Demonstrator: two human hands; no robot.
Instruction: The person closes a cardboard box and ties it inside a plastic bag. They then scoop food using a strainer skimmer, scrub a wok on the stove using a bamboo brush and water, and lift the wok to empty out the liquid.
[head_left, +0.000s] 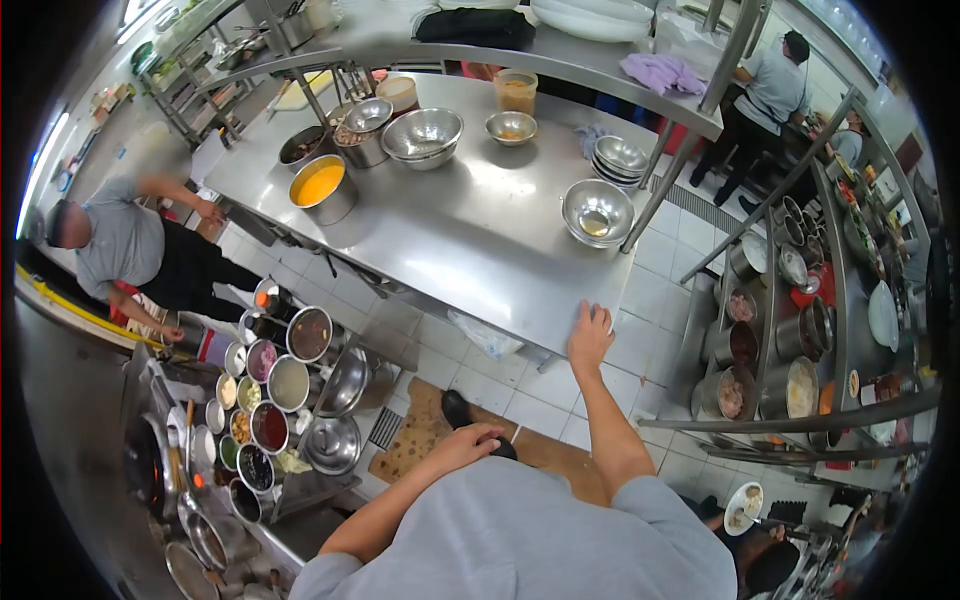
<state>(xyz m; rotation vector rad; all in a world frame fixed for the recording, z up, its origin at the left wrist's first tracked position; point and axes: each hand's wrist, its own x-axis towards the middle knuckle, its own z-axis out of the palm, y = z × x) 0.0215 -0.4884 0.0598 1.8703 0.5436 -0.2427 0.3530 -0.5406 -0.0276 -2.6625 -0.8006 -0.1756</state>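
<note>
My right hand (590,338) rests flat on the near right corner of the steel table (450,270), fingers apart and holding nothing. Close to my waist is my left hand (466,447), its fingers loosely bent and slightly apart, with nothing visible in it. Beyond my right hand stands a metal bowl (598,212) with a little yellowish food in it. A stack of metal bowls (620,158) is behind that. Farther left on the table are a pot of orange liquid (322,188), a large perforated metal bowl (422,136), a small bowl (511,128) and a plastic tub (516,92).
Sauce pots and ingredient containers (289,383) crowd the station at left, beside a wok (148,465). A co-worker (130,235) stands there. Shelves of pots (790,330) line the right. Another person (770,95) works behind. A person with a plate (743,508) is at lower right.
</note>
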